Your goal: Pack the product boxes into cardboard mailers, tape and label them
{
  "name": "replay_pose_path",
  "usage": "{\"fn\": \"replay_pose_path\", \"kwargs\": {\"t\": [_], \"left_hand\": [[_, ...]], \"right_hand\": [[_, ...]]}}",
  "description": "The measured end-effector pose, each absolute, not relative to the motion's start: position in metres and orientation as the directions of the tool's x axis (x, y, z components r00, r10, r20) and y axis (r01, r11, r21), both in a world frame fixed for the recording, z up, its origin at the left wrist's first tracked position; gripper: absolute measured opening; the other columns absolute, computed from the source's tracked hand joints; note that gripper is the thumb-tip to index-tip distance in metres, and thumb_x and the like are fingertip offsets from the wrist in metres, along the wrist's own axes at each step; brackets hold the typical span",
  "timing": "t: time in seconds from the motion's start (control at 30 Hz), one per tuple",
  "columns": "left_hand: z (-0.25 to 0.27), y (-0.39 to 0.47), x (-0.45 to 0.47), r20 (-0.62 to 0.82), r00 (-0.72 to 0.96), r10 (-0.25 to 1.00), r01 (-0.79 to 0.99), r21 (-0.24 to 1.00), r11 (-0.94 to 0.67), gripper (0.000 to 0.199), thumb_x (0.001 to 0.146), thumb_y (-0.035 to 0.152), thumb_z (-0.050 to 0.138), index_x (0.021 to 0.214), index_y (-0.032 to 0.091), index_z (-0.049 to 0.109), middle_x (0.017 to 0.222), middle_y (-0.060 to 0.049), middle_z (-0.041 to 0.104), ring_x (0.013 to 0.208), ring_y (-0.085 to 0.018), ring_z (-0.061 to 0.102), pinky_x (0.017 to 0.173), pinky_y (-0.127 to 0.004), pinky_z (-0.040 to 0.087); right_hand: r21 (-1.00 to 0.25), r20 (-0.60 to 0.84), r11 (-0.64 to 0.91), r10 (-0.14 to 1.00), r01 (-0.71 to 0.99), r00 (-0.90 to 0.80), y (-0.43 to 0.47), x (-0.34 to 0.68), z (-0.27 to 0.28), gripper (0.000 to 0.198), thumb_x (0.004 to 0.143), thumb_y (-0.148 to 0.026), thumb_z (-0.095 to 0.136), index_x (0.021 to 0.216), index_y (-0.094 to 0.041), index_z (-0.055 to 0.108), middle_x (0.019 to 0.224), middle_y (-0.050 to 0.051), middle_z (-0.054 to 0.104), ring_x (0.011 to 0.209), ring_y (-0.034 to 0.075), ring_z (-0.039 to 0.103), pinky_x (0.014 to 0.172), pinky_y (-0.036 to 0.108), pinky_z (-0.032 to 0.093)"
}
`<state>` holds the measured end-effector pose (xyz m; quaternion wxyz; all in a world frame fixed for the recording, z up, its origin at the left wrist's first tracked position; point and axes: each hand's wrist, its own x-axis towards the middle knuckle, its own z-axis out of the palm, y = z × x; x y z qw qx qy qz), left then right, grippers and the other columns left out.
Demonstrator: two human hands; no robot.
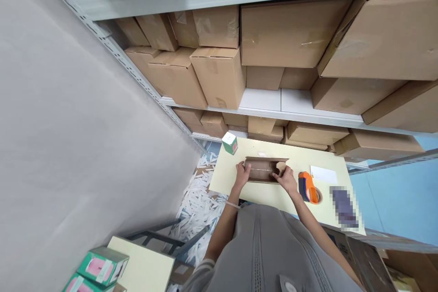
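Observation:
An open brown cardboard box (263, 174) lies lengthwise on the pale yellow table, its hollow inside facing up. My left hand (242, 175) grips its left end, with the thumb over the edge. At the opposite end my right hand (286, 179) pinches the end flap, thumb on the inner side and fingers outside. Beyond the box, toward the left back corner, stands a small green and white carton (229, 143). To the right of my right hand rests an orange and blue tape dispenser (307, 187) with a roll of tape.
A white paper (323, 174) and a pixelated dark object (344, 207) lie on the table's right (294, 148). Shelves of cardboard boxes (217, 75) rise behind. White paper strips (196, 200) cover the floor at left. Green boxes (102, 265) sit on a lower-left table (147, 258).

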<state>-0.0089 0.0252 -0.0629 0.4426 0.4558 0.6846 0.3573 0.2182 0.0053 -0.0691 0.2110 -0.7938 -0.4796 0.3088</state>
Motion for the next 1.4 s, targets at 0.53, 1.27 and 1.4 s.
{"fn": "replay_pose_path", "kwargs": {"t": [0.53,1.27,1.4], "left_hand": [[-0.059,0.023,-0.03,-0.155,-0.279,0.948,0.379,0.889,0.256,0.037,0.097,0.031,0.042,0.131,0.019,0.05,0.127,-0.012,0.062,0.119,-0.024,0.059,0.104,-0.04,0.043],[-0.025,0.037,-0.022,-0.154,0.411,0.899,0.857,0.401,-0.323,0.1,0.08,0.048,0.07,0.157,0.015,0.015,0.163,-0.016,0.018,0.151,-0.033,0.012,0.12,-0.056,-0.011],[-0.038,0.04,-0.035,-0.232,0.43,0.873,0.872,0.356,-0.336,0.13,0.061,0.06,0.08,0.158,0.015,0.006,0.163,-0.017,0.011,0.152,-0.035,0.004,0.119,-0.057,-0.013]], "right_hand": [[-0.858,-0.16,-0.332,0.898,0.391,0.41,-0.005,0.278,-0.088,0.05,0.081,-0.048,0.046,0.12,-0.018,0.057,0.101,0.011,0.066,0.093,0.026,0.064,0.081,0.041,0.053],[-0.372,-0.04,0.21,0.97,0.904,-0.241,0.028,0.233,-0.057,0.09,0.076,-0.047,0.066,0.153,-0.021,0.027,0.163,0.012,0.019,0.15,0.034,0.016,0.118,0.055,0.019],[-0.317,-0.073,0.226,0.962,0.921,-0.261,0.018,0.243,-0.08,0.106,0.071,-0.057,0.068,0.157,-0.023,0.017,0.166,0.012,0.007,0.151,0.036,0.006,0.119,0.056,0.015]]}}
